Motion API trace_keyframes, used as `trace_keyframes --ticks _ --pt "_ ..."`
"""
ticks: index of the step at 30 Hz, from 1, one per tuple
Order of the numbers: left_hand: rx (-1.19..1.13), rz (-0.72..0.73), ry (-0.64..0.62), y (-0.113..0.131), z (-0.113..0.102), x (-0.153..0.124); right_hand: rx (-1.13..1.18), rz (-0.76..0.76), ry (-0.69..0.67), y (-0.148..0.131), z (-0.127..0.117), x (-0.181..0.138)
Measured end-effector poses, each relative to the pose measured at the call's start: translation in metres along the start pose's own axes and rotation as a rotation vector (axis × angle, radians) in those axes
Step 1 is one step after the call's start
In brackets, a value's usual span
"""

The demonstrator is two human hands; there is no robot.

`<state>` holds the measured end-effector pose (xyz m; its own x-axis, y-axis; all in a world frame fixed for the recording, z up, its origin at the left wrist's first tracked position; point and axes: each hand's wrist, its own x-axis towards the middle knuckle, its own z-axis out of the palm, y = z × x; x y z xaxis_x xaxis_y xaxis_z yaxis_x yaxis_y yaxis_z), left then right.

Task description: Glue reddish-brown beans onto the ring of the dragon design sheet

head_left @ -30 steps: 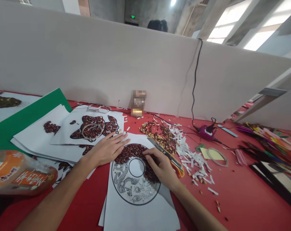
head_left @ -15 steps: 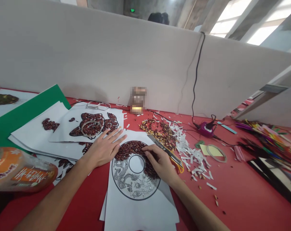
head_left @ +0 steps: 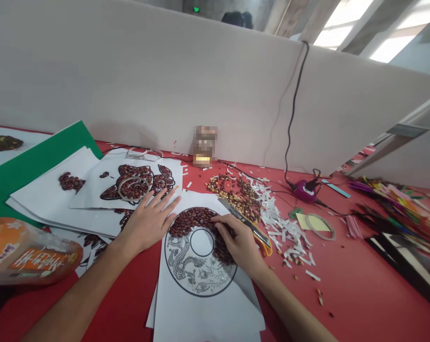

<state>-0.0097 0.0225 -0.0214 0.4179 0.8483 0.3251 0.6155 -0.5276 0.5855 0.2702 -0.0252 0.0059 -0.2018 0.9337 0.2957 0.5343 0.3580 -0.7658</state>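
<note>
A white sheet (head_left: 208, 313) printed with a round dragon ring (head_left: 197, 270) lies on the red table (head_left: 357, 304). Dark red beans (head_left: 191, 221) cover the ring's upper part. My left hand (head_left: 147, 221) rests flat on the sheet's left edge, fingers spread. My right hand (head_left: 238, 240) is curled, with its fingertips pinched down on the beans at the ring's upper right. A utility knife (head_left: 245, 221) with a yellow handle lies just beyond my right hand, apart from it.
A heap of mixed beans (head_left: 236, 194) and white paper strips (head_left: 282, 225) lies right of the sheet. Bean-covered sheets (head_left: 136, 183), a tape ring (head_left: 131, 187) and green card (head_left: 30, 166) are at left. An orange bag (head_left: 26, 254), a purple glue gun (head_left: 305, 190) and a partition wall (head_left: 165, 80) surround them.
Both hands stay on the sheet; my left hand has slid slightly left and toward me. The view has tilted down a little.
</note>
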Motion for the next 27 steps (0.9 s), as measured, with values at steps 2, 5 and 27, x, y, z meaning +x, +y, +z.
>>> trace_keyframes --ticks 2,5,27 --pt "0.004 0.006 0.008 0.0 0.0 0.0 -0.029 0.004 0.027 -0.003 0.002 -0.002" --pt "0.128 0.033 0.02 0.002 -0.001 -0.001 -0.043 0.012 0.018 -0.012 0.006 -0.005" --pt "0.701 0.079 -0.046 0.01 -0.006 -0.001 -0.215 -0.194 -0.06 -0.032 0.038 -0.006"
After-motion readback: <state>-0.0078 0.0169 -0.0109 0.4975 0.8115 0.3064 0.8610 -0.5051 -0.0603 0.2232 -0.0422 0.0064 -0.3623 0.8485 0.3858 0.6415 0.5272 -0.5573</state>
